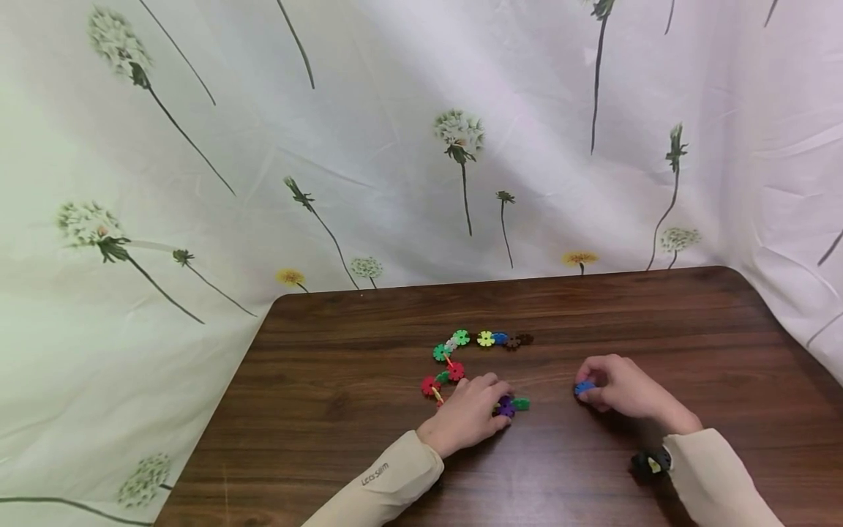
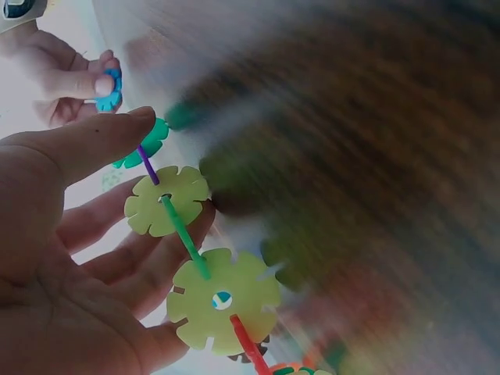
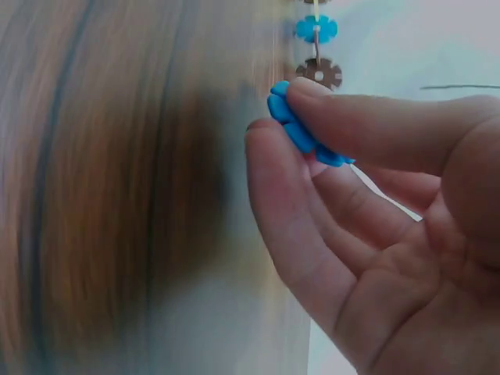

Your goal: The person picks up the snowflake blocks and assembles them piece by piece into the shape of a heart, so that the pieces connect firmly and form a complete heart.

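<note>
Notched plastic snowflake discs, slotted edge to edge, form a bent chain (image 1: 456,372) on the brown table. My left hand (image 1: 469,413) lies over the near part and covers some discs. Its thumb and fingers pinch the chain around the purple disc (image 1: 506,406), beside the green end disc (image 1: 522,403). Yellow discs (image 2: 223,301) run along the palm side in the left wrist view. To the right, apart from the chain, my right hand (image 1: 626,388) pinches a single blue disc (image 3: 293,125) between thumb and index finger, close over the table.
The chain's far stretch has a yellow disc (image 1: 486,339) and ends in brown discs (image 1: 525,339). A black device (image 1: 650,464) sits at the right wrist. Behind the wooden table (image 1: 316,351) hangs a white dandelion-print cloth (image 1: 395,183).
</note>
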The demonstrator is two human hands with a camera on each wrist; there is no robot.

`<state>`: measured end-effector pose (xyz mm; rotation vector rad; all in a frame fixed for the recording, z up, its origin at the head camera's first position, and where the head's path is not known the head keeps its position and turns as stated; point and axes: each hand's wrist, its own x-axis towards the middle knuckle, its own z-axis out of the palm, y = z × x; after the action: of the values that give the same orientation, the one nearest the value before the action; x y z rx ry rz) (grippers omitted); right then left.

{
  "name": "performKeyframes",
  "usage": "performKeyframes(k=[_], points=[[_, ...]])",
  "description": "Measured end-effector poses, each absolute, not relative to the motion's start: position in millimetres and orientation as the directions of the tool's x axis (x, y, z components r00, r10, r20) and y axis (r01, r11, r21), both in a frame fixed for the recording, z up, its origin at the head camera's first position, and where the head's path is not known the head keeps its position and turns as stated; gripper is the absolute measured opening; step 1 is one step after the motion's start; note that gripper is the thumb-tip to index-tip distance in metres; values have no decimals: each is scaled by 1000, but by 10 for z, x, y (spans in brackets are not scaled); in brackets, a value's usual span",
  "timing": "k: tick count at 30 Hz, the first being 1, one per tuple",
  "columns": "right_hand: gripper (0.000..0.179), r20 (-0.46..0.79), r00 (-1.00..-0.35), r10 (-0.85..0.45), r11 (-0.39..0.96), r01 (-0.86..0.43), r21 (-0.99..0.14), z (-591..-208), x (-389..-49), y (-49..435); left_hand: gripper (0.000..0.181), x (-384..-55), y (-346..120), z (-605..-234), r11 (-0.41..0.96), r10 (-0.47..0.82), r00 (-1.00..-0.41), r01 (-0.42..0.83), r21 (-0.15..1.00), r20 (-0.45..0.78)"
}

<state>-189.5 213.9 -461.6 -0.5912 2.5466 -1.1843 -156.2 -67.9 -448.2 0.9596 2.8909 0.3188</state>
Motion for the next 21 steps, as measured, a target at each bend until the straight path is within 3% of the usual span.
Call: performKeyframes(k=[10,15,21], points=[[25,-104,-940,-325,441,-54,-896,-4651,-1895,1926,36,-1575,-667,-4492,786,598,-801,580,216,-26],[28,-118,-915,-387,309,-8,-951,-4664,-1872,1897,36,-1577,-671,-4497,780,604,-797,588,215,-13],[36,-151,-899,-410,258,45,-965,-4664,-1831,1811,36,-1582,-678,-4500,779,605,-796,588,218,-15]])
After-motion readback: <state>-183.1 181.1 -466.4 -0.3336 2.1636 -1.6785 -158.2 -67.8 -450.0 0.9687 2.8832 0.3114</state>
